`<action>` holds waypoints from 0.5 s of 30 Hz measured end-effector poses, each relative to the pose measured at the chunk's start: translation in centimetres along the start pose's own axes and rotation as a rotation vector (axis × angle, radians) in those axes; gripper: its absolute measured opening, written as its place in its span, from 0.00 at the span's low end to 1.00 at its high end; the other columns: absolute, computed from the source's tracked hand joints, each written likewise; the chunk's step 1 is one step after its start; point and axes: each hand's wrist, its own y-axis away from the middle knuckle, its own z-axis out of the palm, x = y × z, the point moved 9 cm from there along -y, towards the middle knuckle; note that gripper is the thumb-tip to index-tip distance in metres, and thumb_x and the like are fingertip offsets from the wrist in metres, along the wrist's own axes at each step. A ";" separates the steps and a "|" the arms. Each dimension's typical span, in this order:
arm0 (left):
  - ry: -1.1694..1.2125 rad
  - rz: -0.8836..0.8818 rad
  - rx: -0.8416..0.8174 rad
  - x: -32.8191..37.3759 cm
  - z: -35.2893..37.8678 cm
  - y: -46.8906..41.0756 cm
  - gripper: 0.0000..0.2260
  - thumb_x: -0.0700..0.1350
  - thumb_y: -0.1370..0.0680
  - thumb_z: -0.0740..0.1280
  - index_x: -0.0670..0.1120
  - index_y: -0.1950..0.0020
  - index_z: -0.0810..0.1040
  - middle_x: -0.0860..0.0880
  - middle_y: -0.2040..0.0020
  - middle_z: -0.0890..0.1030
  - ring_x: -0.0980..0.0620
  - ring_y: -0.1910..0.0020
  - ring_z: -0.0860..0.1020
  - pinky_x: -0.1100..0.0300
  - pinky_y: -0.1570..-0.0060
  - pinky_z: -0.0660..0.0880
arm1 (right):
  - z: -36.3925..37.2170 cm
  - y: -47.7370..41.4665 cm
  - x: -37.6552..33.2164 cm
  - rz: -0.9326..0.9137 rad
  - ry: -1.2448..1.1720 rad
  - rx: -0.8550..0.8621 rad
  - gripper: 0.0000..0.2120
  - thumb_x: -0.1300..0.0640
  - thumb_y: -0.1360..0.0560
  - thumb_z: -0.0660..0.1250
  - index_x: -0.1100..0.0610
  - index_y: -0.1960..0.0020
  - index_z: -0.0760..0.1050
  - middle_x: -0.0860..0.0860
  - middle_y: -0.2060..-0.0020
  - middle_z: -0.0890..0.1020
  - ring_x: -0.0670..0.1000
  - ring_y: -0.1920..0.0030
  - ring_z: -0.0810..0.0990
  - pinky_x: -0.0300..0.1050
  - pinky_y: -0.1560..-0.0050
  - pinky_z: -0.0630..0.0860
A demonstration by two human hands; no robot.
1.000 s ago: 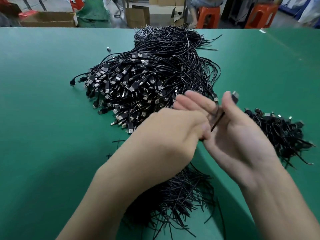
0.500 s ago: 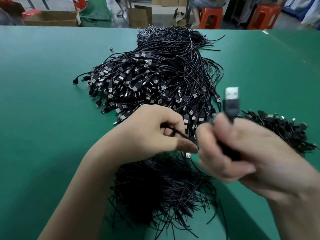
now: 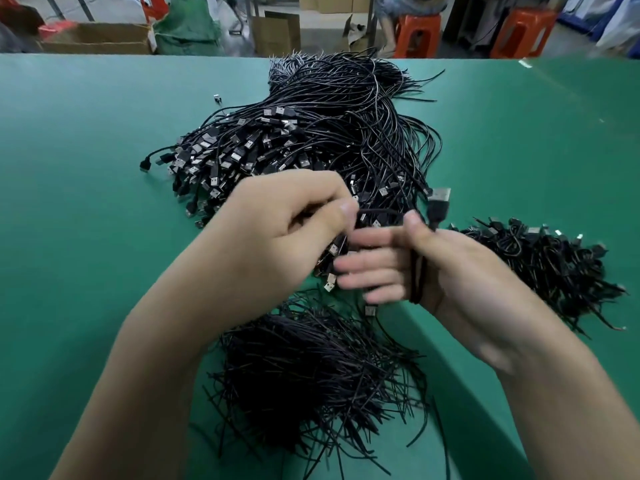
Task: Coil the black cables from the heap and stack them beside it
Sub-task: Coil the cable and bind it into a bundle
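A big heap of black USB cables (image 3: 311, 140) lies on the green table (image 3: 86, 237), plugs fanned toward the left. My right hand (image 3: 436, 268) is in front of it with a black cable (image 3: 417, 271) looped around its straight fingers, thumb pinning the USB plug (image 3: 439, 202) upright. My left hand (image 3: 294, 216) pinches the free run of that same cable just left of the right fingertips. To the right sits a stack of coiled cables (image 3: 554, 268).
A pile of short black twist ties (image 3: 311, 375) lies near the table's front edge under my forearms. One loose plug (image 3: 217, 97) rests far left of the heap. Beyond the table are cardboard boxes (image 3: 97, 38) and orange stools (image 3: 417, 34).
My right hand has opened its fingers out and the cable now wraps around them. My left hand has risen and carried the cable's free run toward the right fingers. The plug tilted slightly.
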 end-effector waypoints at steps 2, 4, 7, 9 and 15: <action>0.047 -0.002 -0.071 0.5 1.5 0.0 0.10 0.44 0.15 0.63 0.49 0.54 0.81 0.57 0.69 0.76 0.56 0.72 0.72 0.64 0.70 0.69 | -0.3 -0.5 -0.5 -0.049 -0.304 0.023 0.29 0.43 0.18 0.53 0.63 0.42 0.84 0.62 0.45 0.85 0.57 0.47 0.87 0.45 0.53 0.84; 0.064 -0.015 -0.159 0.8 3.8 0.0 0.10 0.44 0.15 0.63 0.48 0.51 0.82 0.53 0.66 0.80 0.54 0.69 0.75 0.56 0.67 0.73 | -0.9 -0.7 -1.0 -0.115 -0.491 0.070 0.31 0.43 0.16 0.49 0.65 0.39 0.81 0.61 0.42 0.85 0.54 0.47 0.87 0.43 0.53 0.83; 0.040 -0.064 -0.306 0.4 7.5 0.0 0.10 0.46 0.15 0.64 0.50 0.55 0.80 0.50 0.67 0.76 0.54 0.69 0.71 0.54 0.65 0.71 | -1.7 -0.4 -1.8 -0.175 -0.652 0.126 0.30 0.44 0.15 0.49 0.62 0.43 0.84 0.56 0.43 0.86 0.52 0.44 0.86 0.42 0.53 0.83; 0.059 -0.113 -0.359 -0.5 8.7 0.0 0.11 0.50 0.15 0.64 0.53 0.54 0.82 0.45 0.68 0.75 0.50 0.70 0.70 0.53 0.66 0.69 | -1.9 0.3 -2.6 -0.211 -0.697 0.152 0.27 0.46 0.15 0.53 0.58 0.51 0.87 0.49 0.55 0.87 0.46 0.56 0.87 0.39 0.60 0.82; 0.123 -0.186 -0.365 -2.3 8.0 -0.1 0.16 0.59 0.19 0.68 0.52 0.62 0.83 0.56 0.75 0.69 0.58 0.75 0.64 0.64 0.74 0.60 | 1.4 2.2 -5.0 -0.243 -0.471 -0.204 0.20 0.46 0.15 0.53 0.51 0.58 0.75 0.43 0.77 0.62 0.42 0.77 0.59 0.34 0.75 0.60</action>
